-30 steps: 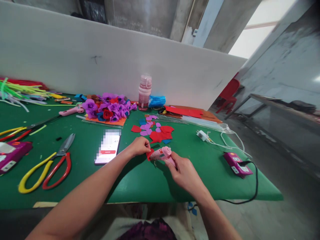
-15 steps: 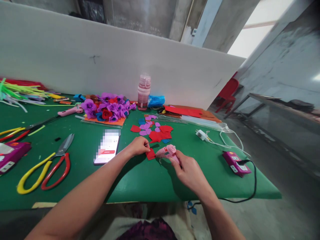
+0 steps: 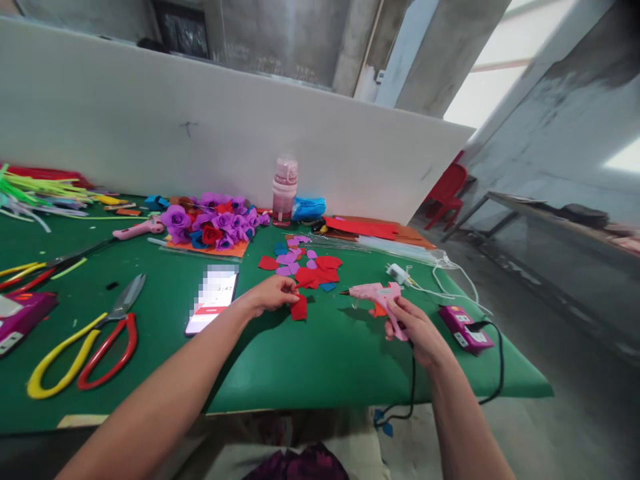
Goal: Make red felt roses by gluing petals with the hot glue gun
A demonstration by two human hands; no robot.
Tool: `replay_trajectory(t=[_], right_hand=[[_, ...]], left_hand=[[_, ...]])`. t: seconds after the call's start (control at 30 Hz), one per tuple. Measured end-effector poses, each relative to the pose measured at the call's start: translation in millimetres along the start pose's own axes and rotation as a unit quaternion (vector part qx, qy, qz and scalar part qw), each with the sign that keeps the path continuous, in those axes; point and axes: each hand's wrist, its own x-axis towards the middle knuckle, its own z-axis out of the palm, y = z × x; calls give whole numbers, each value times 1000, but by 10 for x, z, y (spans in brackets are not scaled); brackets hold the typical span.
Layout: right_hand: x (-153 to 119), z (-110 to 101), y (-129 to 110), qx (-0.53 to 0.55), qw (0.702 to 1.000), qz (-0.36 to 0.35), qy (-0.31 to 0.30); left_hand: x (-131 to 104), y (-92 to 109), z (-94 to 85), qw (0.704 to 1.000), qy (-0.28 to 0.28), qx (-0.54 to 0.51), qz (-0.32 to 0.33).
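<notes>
Between the fingertips of my left hand point(image 3: 274, 293) is a small red petal piece point(image 3: 299, 308), which hangs just above or on the green table. My right hand point(image 3: 413, 327) is wrapped round the handle of a pink glue gun point(image 3: 376, 293). The gun's nozzle points left, toward the red petal piece but apart from it. Just beyond my left hand lie loose red petal pieces point(image 3: 325, 268) and purple petal pieces point(image 3: 286, 259), with a few blue ones among them.
Left of my left arm lie a phone point(image 3: 213, 300) and scissors point(image 3: 113, 327). Behind are purple and red flowers point(image 3: 215, 223), a pink bottle point(image 3: 285, 193) and red sheets point(image 3: 363, 228). At right sit a white charger point(image 3: 397, 273) and a purple power strip point(image 3: 465, 330) with a black cord.
My right hand has drawn the glue gun to the right, away from the red petal piece, and its side now shows. My left hand keeps its pinch in nearly the same place.
</notes>
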Motion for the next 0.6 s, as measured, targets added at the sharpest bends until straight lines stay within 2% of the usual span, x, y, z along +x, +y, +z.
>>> replay_trajectory(t=[0.1,0.13,0.23,0.3,0.37,0.4,0.47,0.53,0.57,0.6], right_hand=[[210,-189,207,-81,994,14,70],[269,-243,265,-137,986,9,97],[359,-324,326,-308,944,-6,116],[344,-255,245,-368,914,-40,166],[295,-46,86,-349,903,-94,233],[270,108,-7,-306,920,-126,209],[241,480,-189,-171,967,-173,82],[260,860,-326,-55,983,-168,-52],[291,1026,-372,-20,984,-148,-96],[335,1168,-402,8,985,-128,-114]], left_hand=[[-48,71,-48,995,-31,-92,-3],[-69,104,-67,993,-37,-110,4],[-140,214,-121,991,-32,-126,30],[-184,286,-147,994,-9,-105,42],[-213,347,-164,996,25,-75,49],[-221,372,-170,996,40,-60,54],[-224,407,-180,994,68,-38,75],[-210,422,-195,991,91,-17,100],[-198,424,-206,989,104,-3,109],[-186,424,-220,986,117,12,114]])
